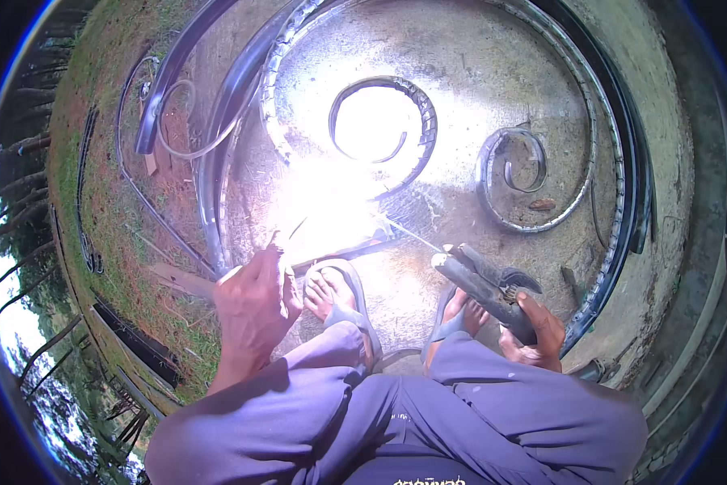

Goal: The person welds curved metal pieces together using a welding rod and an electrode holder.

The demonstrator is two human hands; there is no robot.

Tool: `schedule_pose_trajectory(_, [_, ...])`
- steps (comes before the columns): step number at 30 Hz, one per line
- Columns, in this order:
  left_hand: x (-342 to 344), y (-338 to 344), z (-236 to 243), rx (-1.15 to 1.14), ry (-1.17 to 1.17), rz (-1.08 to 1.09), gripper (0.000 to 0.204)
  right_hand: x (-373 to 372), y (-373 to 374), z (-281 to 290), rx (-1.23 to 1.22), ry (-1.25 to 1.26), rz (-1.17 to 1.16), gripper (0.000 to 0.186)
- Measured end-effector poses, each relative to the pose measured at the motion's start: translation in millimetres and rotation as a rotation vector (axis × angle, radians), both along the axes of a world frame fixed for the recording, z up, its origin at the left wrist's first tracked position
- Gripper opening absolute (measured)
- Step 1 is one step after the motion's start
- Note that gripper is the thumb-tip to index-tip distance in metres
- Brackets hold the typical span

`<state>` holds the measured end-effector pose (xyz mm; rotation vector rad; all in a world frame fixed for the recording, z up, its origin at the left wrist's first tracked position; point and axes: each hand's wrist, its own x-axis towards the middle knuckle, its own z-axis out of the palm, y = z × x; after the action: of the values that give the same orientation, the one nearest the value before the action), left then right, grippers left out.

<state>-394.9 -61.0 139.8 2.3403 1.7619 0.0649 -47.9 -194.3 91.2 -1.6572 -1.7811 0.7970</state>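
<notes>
My right hand (535, 333) is wrapped round the black handle of a welding electrode holder (493, 295). A thin welding rod (416, 233) sticks out of its jaws, up and left into a glaring white arc. At the left, my left hand (260, 301) is closed beside the glare, fingertips pinched; the glare washes out what they hold. A thin dark line shows just past them. Beyond the arc lies a spiral metal scroll (426, 129) with notches cut along its curve. The joint under the arc is hidden by the light.
A larger notched scroll (488, 182) curls at the right on the concrete floor (460, 89). Bent dark metal tubes (218, 145) lie at the left, by grass (96, 178). My sandalled feet (331, 295) stand close below the arc. A brown chip (542, 204) lies by the right scroll.
</notes>
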Motion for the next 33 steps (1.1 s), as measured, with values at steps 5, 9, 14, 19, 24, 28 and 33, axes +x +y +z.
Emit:
schedule_pose_trajectory(5, [-2,0,-2,-0.022,0.030,-0.076,0.040,4,-8,3,0.050,-0.075,-0.077,0.060])
schedule_pose_trajectory(9, [-3,-3,-17,-0.024,0.021,-0.095,0.045,5,-9,1,0.012,-0.060,-0.052,0.059])
schedule_pose_trajectory(14, [-2,-2,-18,-0.034,0.037,-0.099,0.048,5,-6,2,0.035,-0.041,-0.024,0.060])
schedule_pose_trajectory(19, [-2,-2,-20,-0.034,0.052,-0.093,0.046,4,-1,2,0.080,-0.053,-0.013,0.068])
schedule_pose_trajectory(24, [-2,-2,-22,-0.037,0.059,-0.092,0.046,5,-3,0,0.081,-0.062,-0.014,0.067])
schedule_pose_trajectory(28, [3,-3,-17,-0.064,0.029,-0.036,0.038,5,-2,1,0.078,-0.032,-0.012,0.067])
schedule_pose_trajectory(33, [-5,-3,-21,-0.084,0.072,-0.078,0.037,11,-4,6,0.022,-0.030,0.015,0.065])
